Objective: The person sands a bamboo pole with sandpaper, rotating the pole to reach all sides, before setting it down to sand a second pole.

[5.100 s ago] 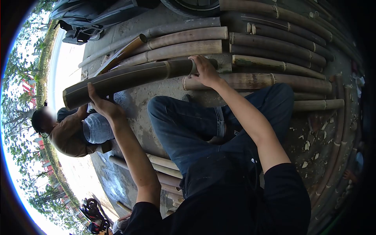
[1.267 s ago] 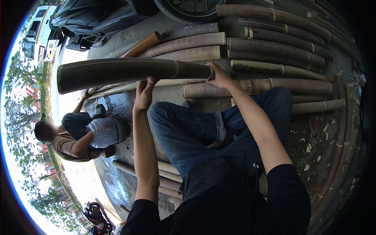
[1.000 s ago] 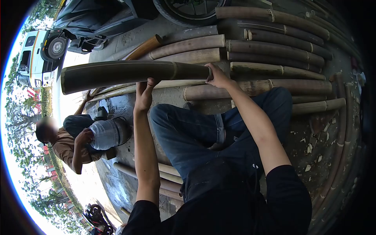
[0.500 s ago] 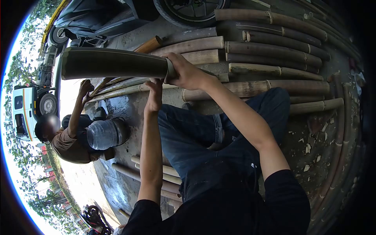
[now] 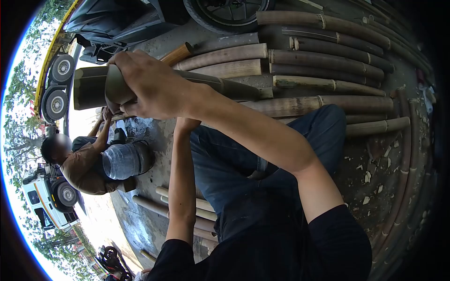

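A dark green bamboo pole (image 5: 89,97) is held up lengthwise in front of me, its cut end pointing left. Around it, close to that end, my right hand (image 5: 152,84) is closed over a thin greyish sheet (image 5: 117,86) that curls about the pole. My left hand (image 5: 187,123) is under the pole, behind my right forearm; only its wrist and heel show, and its fingers are hidden. The pole's other end (image 5: 248,92) runs right, past my right wrist.
Many bamboo poles (image 5: 323,57) lie in rows on the ground ahead and right. A motorcycle wheel (image 5: 229,28) stands beyond them. To the left a person sits by a clear plastic container (image 5: 123,160). Trucks (image 5: 49,196) are farther off. Pale chips (image 5: 367,177) litter the floor at right.
My right hand has slid the greyish sheet left along the pole, from its middle to near the cut end. My right forearm now covers my left hand. The trucks have shifted in view.
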{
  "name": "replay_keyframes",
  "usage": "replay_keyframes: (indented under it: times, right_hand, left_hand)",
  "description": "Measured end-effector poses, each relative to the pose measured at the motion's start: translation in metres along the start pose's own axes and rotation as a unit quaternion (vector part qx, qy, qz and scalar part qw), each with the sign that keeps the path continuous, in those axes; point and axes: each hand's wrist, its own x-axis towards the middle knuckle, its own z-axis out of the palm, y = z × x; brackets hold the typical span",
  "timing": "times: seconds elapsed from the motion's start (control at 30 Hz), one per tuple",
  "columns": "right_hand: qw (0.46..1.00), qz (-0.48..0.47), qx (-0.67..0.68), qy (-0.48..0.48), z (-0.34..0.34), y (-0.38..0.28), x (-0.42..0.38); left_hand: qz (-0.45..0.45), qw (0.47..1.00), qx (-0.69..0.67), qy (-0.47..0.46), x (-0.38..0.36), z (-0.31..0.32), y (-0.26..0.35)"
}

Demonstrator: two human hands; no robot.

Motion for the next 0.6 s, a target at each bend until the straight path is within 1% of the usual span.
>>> replay_keyframes:
  times: [0.03,0.1,0.23,0.3,0.33,0.37,0.43,0.5,0.57,0.6]
  right_hand:
    - [1.0,-0.012,-0.013,0.012,0.0,-0.007,0.007]
    - [0.999,-0.018,-0.032,0.016,-0.003,-0.023,0.019]
    - [0.997,-0.028,-0.071,0.008,-0.001,-0.042,0.038]
    - [0.995,-0.024,-0.096,0.012,0.004,-0.047,0.045]
    - [0.995,-0.023,-0.099,0.024,0.008,-0.048,0.048]
    - [0.995,-0.02,-0.1,0.026,0.013,-0.049,0.051]
    - [0.993,-0.023,-0.111,0.022,0.018,-0.052,0.055]
    - [0.993,-0.019,-0.116,0.012,0.018,-0.055,0.056]
    - [0.993,-0.033,-0.107,0.023,0.019,-0.055,0.056]
    - [0.994,-0.034,-0.106,0.02,0.019,-0.053,0.054]
  left_hand:
    - [-0.007,1.0,-0.025,0.013,0.002,0.003,0.007]
    - [-0.001,0.999,0.002,0.039,0.006,0.005,0.028]
    - [0.017,0.975,0.2,0.092,0.007,0.012,0.071]
    - [0.014,0.965,0.235,0.112,0.006,0.018,0.079]
    - [0.003,0.973,0.194,0.126,0.008,0.02,0.076]
    - [0.002,0.973,0.194,0.122,0.008,0.021,0.073]
    - [0.027,0.988,0.058,0.142,0.004,0.021,0.07]
    - [0.023,0.988,0.05,0.145,0.005,0.023,0.069]
    - [0.02,0.988,0.041,0.148,0.005,0.021,0.071]
    - [-0.026,0.988,0.06,0.137,0.004,0.02,0.072]
